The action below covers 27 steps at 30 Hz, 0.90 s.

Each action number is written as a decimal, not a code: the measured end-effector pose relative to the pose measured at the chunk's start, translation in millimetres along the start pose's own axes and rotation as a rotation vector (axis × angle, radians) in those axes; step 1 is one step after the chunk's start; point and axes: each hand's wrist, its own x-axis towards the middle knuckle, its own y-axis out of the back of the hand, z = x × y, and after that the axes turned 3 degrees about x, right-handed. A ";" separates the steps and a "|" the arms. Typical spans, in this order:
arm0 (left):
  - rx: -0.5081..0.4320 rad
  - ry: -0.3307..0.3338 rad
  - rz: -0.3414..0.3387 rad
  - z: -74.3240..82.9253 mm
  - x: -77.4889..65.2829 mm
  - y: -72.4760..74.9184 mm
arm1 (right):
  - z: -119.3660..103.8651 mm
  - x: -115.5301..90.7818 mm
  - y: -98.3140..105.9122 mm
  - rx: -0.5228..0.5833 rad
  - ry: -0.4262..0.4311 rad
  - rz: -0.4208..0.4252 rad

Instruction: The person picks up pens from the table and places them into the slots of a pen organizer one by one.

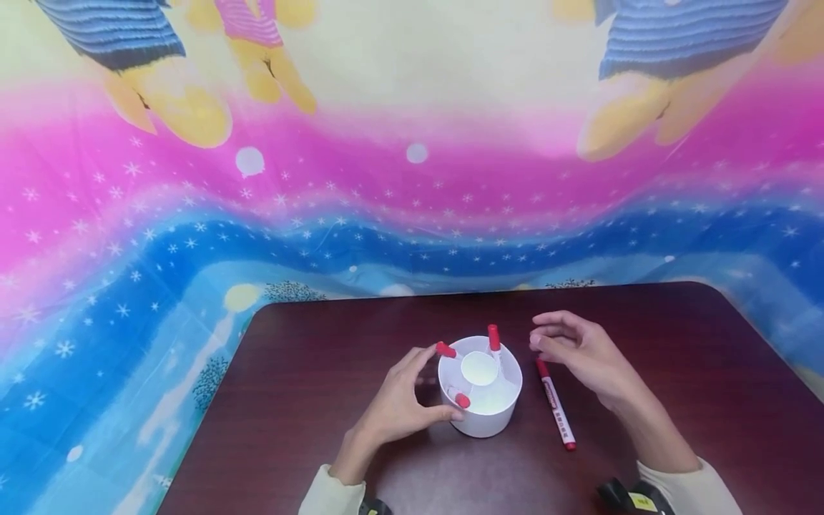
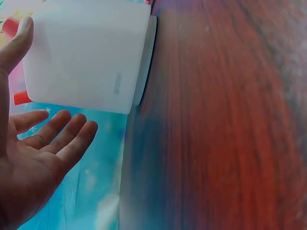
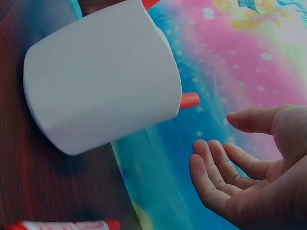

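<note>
A round white pen holder (image 1: 486,425) with a central ring and divided compartments stands on the table. Three red-capped markers stick out of it: one at the back (image 1: 493,337), one at the left (image 1: 446,350), one at the front left (image 1: 460,399). My left hand (image 1: 399,402) spreads around its left side, thumb at the near rim; in the left wrist view the fingers (image 2: 72,136) are extended, apart from the wall. Right of the holder lies another red-and-white marker (image 1: 555,408). Above its upper end my right hand (image 1: 589,354) hovers, fingers loosely bent, holding nothing.
The dark reddish-brown wooden table (image 1: 322,372) has rounded back corners. Behind it hangs a colourful cloth backdrop (image 1: 360,172) with snowflakes and cartoon figures, reaching the table's back and left edges.
</note>
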 end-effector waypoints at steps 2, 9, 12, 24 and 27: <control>0.003 -0.011 0.003 -0.5 -0.3 0.7 | 2.5 -1.9 3.6 0.002 0.006 0.003; 0.032 -0.020 -0.007 -0.7 -0.6 1.2 | 11.4 -9.9 15.0 -0.019 -0.005 0.022; 0.048 -0.020 -0.008 -0.5 -0.4 1.6 | 16.2 -12.5 18.9 -0.015 -0.027 0.026; 0.047 -0.031 -0.005 -0.7 0.1 0.5 | 43.4 -23.6 26.0 -0.005 -0.103 0.021; 0.049 -0.019 -0.008 -1.8 0.4 -0.2 | 49.7 -24.8 25.8 -0.002 -0.134 0.019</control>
